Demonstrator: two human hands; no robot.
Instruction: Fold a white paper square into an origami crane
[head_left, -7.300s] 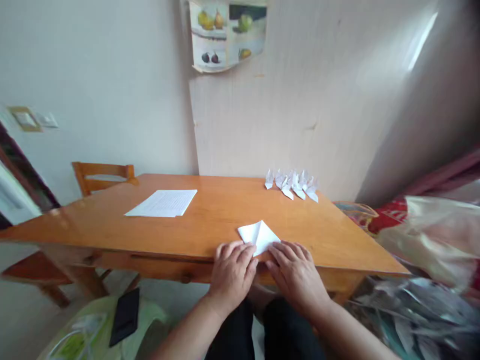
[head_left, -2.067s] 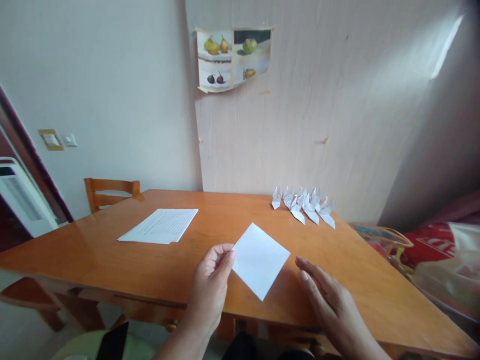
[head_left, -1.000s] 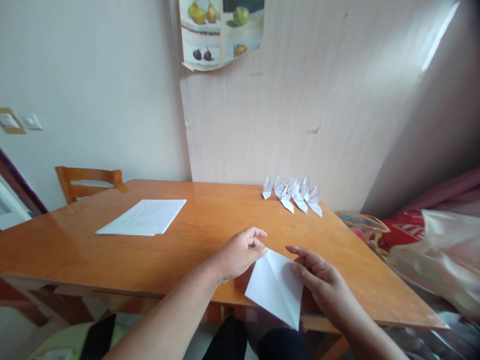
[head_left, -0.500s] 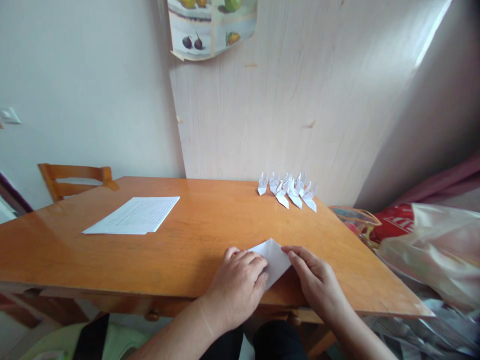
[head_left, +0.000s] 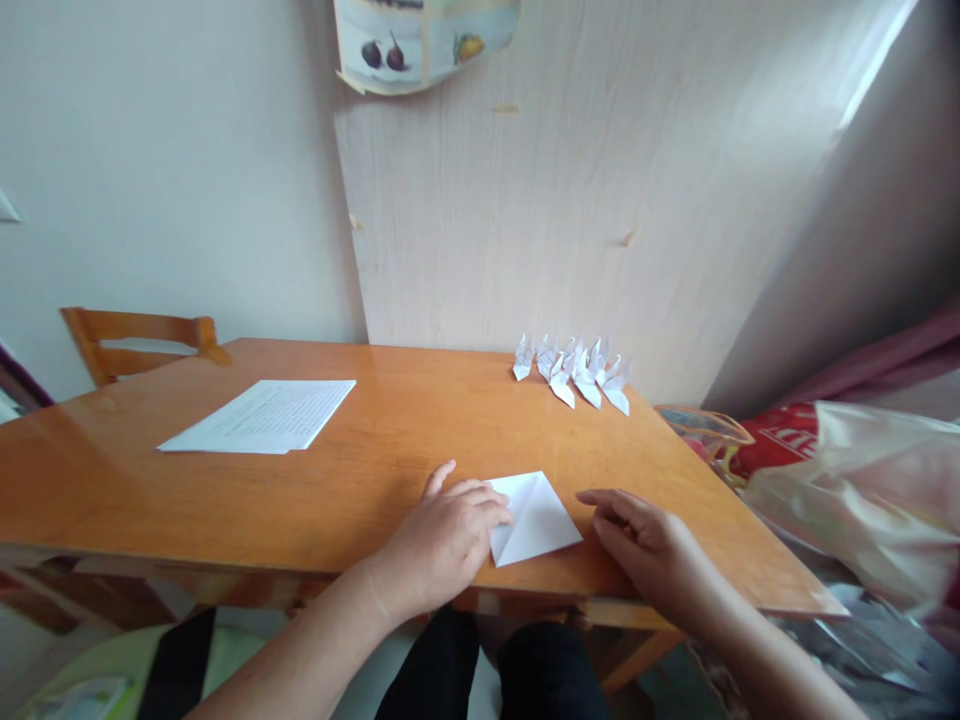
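Note:
A folded piece of white paper [head_left: 536, 520] lies on the wooden table near its front edge, creases running across it. My left hand [head_left: 454, 530] holds it at the left edge, fingertips over the top and the little finger raised; the thumb is hidden. To the right of the paper, and apart from it, is my right hand [head_left: 637, 535], with the index finger stretched out, the other fingers loosely bent and nothing in it. Several folded paper cranes [head_left: 586, 378] stand grouped at the table's back right.
A stack of written sheets [head_left: 262, 418] lies on the left of the table [head_left: 405, 425]. Beyond the back left corner stands a wooden chair [head_left: 142, 328]. Plastic bags [head_left: 885, 490] fill the space beside the right edge. A wall panel [head_left: 525, 220] rises behind the table.
My right hand has let go of the paper's right corner and moved slightly right. The paper now lies flatter and turned, more of it showing. My left hand has shifted left to its edge.

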